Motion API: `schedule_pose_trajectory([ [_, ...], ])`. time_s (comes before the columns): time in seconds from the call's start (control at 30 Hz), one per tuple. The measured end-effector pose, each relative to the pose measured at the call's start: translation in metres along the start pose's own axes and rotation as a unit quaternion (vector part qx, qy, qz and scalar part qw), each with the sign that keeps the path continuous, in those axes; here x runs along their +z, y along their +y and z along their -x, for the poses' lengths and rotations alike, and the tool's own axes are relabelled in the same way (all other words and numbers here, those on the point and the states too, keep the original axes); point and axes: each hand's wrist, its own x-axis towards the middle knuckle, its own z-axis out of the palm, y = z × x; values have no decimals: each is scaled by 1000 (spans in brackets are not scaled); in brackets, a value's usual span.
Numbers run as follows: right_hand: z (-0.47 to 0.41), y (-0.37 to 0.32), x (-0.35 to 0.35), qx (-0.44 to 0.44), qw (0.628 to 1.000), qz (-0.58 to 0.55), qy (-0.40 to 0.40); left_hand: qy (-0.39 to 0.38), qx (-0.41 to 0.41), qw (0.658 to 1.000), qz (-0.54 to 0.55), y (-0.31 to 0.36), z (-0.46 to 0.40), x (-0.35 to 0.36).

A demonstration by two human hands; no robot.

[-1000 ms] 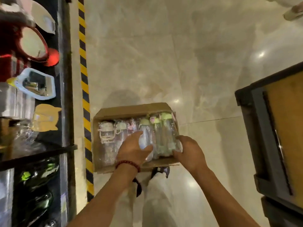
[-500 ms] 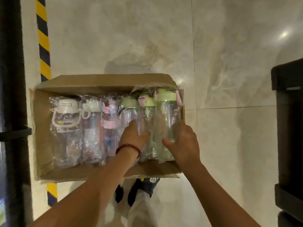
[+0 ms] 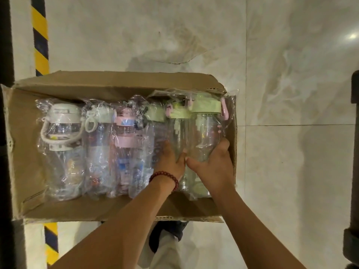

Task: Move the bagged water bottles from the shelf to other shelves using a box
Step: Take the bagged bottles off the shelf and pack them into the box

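An open cardboard box (image 3: 23,144) sits on the floor with several bagged clear water bottles lying side by side in it. At the right end lie two green-capped bottles. My right hand (image 3: 212,167) grips the rightmost green-capped bottle (image 3: 206,133) round its lower body. My left hand (image 3: 170,162), with a red bead bracelet on the wrist, holds the neighbouring green-capped bottle (image 3: 177,131). The two thumbs nearly touch. Further left lie a pink bottle (image 3: 125,136) and two white-capped bottles (image 3: 62,129).
Pale marble floor tiles (image 3: 281,171) stretch right of and beyond the box. A yellow-and-black striped floor strip (image 3: 39,35) and a dark shelf frame (image 3: 5,45) run along the left. A dark shelf unit (image 3: 352,245) edges in at the right. My shoes (image 3: 169,232) stand just behind the box.
The view has come lower and closer over the box. Both hands have closed in on the two green-capped bottles at the right end, and the right hand now wraps the rightmost one.
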Motion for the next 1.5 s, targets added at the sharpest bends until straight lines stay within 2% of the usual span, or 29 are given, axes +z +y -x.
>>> schedule_pose_trajectory([
  [0.2, -2, 12, -6, -14, 996, -73, 38, 6, 38, 998, 55, -3, 2, 15],
  [0.3, 1, 15, -11, -35, 997, -51, 44, -9, 23, 999, 43, -5, -1, 12],
  [0.4, 0, 16, -14, -34, 999, -17, 34, -40, 16, 996, 75, -2, -3, 0],
  [0.53, 1, 14, -16, -22, 999, -30, 26, -75, 10, 992, 104, -1, -1, -16],
  [0.63, 4, 12, -29, 9, 995, -99, -13, -87, 7, 985, 150, -2, 7, -21],
  [0.77, 12, 13, -55, 12, 979, -184, -82, -111, -21, 958, 262, 2, 22, -22],
  [0.9, 29, 7, -64, 21, 970, -219, -108, -85, 5, 950, 300, 2, 38, -30],
  [1.07, 62, -33, -76, 19, 970, -232, -72, -9, 46, 960, 276, 14, 74, -94],
  [1.2, 94, -77, -98, 5, 972, -235, -24, 41, 80, 951, 294, 36, 119, -159],
  [1.33, 144, -133, -132, -20, 967, -253, -10, 46, 141, 947, 286, 60, 189, -220],
  [1.5, 223, -207, -177, -55, 965, -254, -22, 80, 163, 945, 273, 74, 291, -292],
])
